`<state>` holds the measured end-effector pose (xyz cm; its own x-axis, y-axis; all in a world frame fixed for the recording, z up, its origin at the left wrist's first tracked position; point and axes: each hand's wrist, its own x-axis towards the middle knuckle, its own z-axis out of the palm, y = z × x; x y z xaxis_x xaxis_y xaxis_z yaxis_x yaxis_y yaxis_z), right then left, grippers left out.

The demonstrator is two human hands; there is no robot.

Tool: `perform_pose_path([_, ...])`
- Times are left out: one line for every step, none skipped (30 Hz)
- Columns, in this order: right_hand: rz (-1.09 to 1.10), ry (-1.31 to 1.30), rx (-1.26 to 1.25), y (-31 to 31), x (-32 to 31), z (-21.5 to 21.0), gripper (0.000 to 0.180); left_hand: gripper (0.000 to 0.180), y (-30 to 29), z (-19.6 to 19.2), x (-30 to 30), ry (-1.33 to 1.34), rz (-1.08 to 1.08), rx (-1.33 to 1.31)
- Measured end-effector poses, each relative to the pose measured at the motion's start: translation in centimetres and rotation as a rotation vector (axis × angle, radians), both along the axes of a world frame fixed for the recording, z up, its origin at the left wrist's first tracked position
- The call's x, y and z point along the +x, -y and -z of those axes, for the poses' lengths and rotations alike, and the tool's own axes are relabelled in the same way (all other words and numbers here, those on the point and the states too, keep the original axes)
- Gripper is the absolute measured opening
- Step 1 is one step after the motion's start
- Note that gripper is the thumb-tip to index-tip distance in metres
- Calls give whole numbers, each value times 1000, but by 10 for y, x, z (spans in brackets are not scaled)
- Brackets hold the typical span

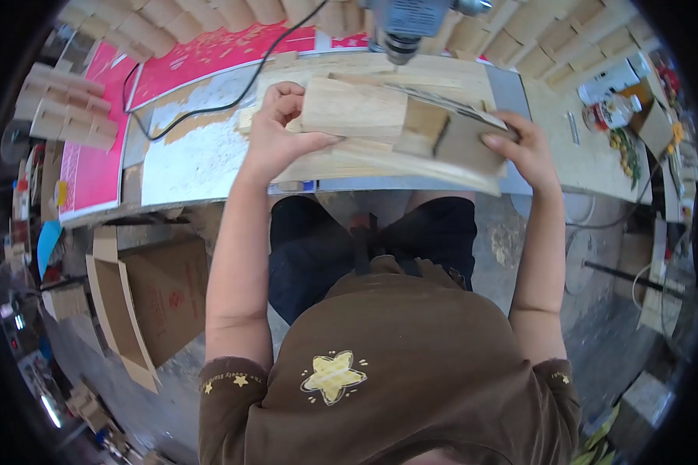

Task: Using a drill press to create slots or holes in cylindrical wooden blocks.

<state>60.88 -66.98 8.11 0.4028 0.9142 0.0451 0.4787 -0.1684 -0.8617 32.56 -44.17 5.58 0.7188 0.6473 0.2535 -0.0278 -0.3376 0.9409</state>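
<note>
My left hand [287, 132] grips the left end of a pale wooden block [353, 108], thumb along its near edge and fingers behind it. At the block's right end, my right hand [526, 149] pinches a flat grey-brown piece [469, 143], its thumb on top; the piece is blurred and I cannot tell its material. Between the two lies a shiny tan surface [420, 128], touching the block. Pale wooden strips or boards [434, 169] lie beneath, the nearest one smeared by motion. Just beyond the block hangs a drill chuck [401, 50].
Many pale wooden blocks stand stacked along the far edge [233, 12] and at the left [66, 108]. A black cable [209, 112] crosses the pink-and-white bench cover [198, 66]. Bottles [609, 112] stand at the right. An open cardboard box [163, 291] sits below the bench, left.
</note>
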Motion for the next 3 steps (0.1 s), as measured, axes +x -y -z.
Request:
perform_pose_path([19,-82,42,5,1,7,38,46,-6,-6,-13,1,-30,10])
perform_pose_path([29,-170,83,8,2,14,40,40,-12,-17,-28,-36,-44,-164])
perform_pose_path([-31,-340,62,8,2,16,41,34,-19,-29,-42,-65,-55,-339])
